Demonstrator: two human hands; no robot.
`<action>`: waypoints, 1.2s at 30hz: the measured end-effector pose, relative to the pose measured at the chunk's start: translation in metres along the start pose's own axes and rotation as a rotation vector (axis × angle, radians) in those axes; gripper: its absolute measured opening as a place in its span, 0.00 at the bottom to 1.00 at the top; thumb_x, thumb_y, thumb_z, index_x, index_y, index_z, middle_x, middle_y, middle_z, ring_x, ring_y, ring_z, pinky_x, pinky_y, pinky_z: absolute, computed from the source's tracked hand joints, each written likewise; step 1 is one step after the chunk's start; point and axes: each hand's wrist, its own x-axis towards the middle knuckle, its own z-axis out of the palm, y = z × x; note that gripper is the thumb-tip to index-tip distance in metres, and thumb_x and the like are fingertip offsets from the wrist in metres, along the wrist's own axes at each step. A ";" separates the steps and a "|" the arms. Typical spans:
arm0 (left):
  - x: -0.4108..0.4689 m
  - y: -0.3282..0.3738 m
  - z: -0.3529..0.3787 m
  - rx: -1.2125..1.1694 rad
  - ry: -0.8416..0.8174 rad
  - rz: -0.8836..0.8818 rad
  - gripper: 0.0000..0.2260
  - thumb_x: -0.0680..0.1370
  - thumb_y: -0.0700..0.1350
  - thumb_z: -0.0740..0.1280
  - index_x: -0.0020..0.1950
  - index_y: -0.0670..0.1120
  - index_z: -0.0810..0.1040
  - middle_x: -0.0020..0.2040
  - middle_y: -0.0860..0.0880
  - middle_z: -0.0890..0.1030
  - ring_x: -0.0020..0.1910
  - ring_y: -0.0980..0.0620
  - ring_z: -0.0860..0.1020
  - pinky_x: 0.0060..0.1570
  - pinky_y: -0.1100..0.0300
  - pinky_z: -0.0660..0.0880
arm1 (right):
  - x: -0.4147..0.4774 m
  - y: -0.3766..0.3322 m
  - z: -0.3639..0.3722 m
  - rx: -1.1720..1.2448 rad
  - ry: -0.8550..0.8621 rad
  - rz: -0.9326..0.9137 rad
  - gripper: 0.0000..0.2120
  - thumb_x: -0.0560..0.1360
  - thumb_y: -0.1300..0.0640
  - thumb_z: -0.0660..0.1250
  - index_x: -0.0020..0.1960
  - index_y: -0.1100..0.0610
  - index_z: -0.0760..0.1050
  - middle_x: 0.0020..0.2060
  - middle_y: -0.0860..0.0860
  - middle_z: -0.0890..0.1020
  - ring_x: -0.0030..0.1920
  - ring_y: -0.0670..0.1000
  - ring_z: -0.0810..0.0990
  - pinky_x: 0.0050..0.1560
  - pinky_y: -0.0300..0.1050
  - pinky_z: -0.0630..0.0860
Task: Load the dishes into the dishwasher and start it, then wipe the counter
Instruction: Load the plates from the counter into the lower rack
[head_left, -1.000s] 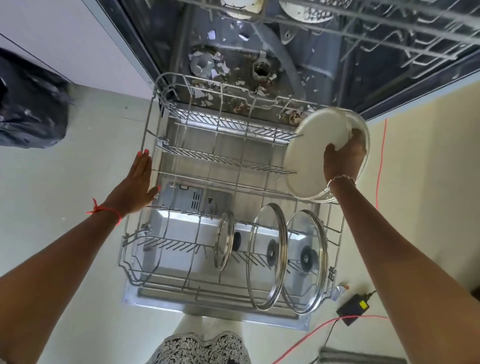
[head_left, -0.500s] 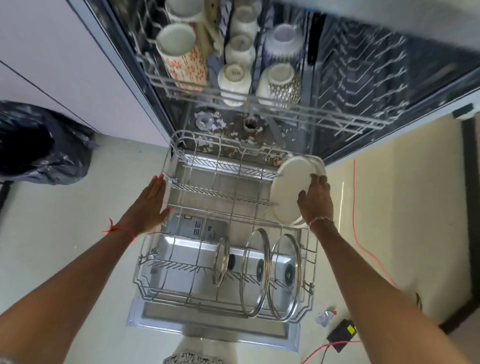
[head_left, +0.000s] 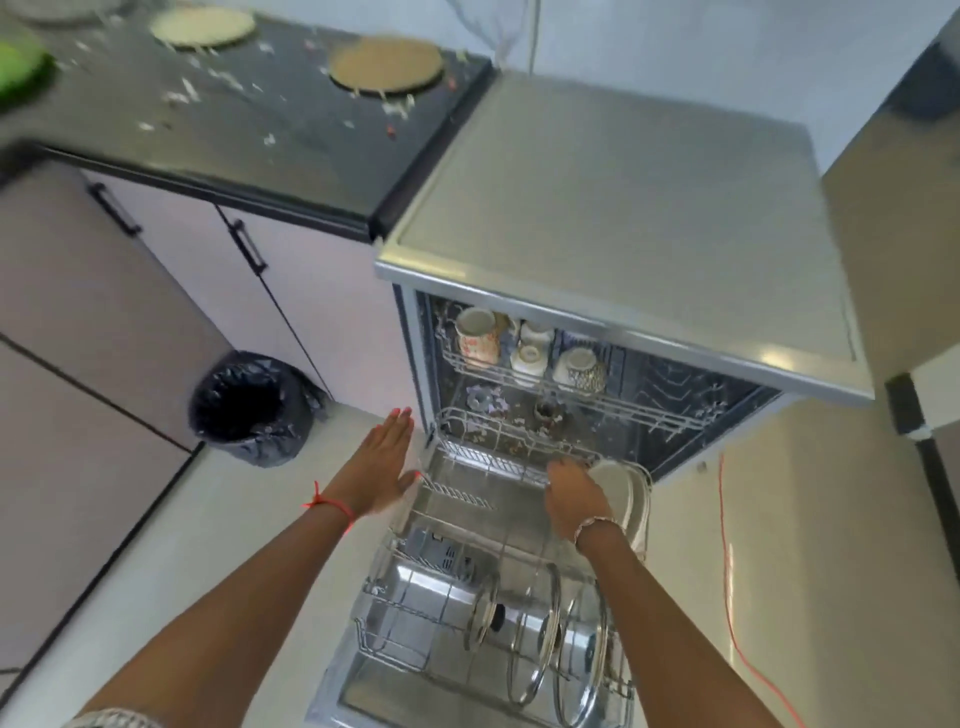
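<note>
The dishwasher (head_left: 623, 218) stands open with its lower rack (head_left: 410, 525) pulled out over the door. Two white plates (head_left: 631, 493) stand on edge at the rack's right side. My right hand (head_left: 574, 499) lies against the left face of the nearer plate, fingers bent; blur hides whether it grips. Beside the rack's left rim hovers my left hand (head_left: 384, 465), flat and open, holding nothing. Three glass lids (head_left: 540, 631) stand upright in the rack's near part. Cups and mugs (head_left: 524, 353) sit in the upper rack.
A dark counter (head_left: 249, 119) at the upper left is strewn with scraps and carries two round plates (head_left: 387, 65) and something green. A black-lined bin (head_left: 244, 405) stands left of the dishwasher. An orange cable (head_left: 727, 571) runs along the floor on the right.
The view has tilted up, bringing the counter and dishwasher top into sight. The plate went from my raised right hand down onto its edge in the rack's right side. My left hand stays by the rack's left rim.
</note>
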 end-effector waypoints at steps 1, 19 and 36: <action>-0.011 -0.002 -0.008 0.002 0.016 -0.009 0.32 0.82 0.51 0.53 0.75 0.37 0.39 0.76 0.41 0.39 0.76 0.46 0.38 0.71 0.58 0.36 | -0.007 -0.011 -0.007 -0.009 0.004 -0.027 0.14 0.78 0.65 0.54 0.63 0.63 0.69 0.63 0.59 0.70 0.64 0.56 0.69 0.63 0.48 0.69; -0.115 -0.153 -0.082 0.042 0.177 -0.060 0.30 0.82 0.52 0.52 0.76 0.38 0.41 0.77 0.43 0.40 0.76 0.47 0.39 0.71 0.58 0.37 | -0.021 -0.246 -0.062 -0.006 0.102 -0.179 0.15 0.80 0.61 0.52 0.63 0.64 0.69 0.62 0.58 0.72 0.63 0.57 0.71 0.62 0.47 0.67; -0.124 -0.321 -0.138 -0.041 0.297 -0.081 0.31 0.82 0.52 0.53 0.76 0.39 0.43 0.77 0.43 0.42 0.76 0.47 0.39 0.73 0.54 0.39 | 0.049 -0.440 -0.082 0.057 0.160 -0.272 0.14 0.79 0.61 0.54 0.60 0.66 0.71 0.58 0.60 0.75 0.57 0.57 0.74 0.57 0.46 0.70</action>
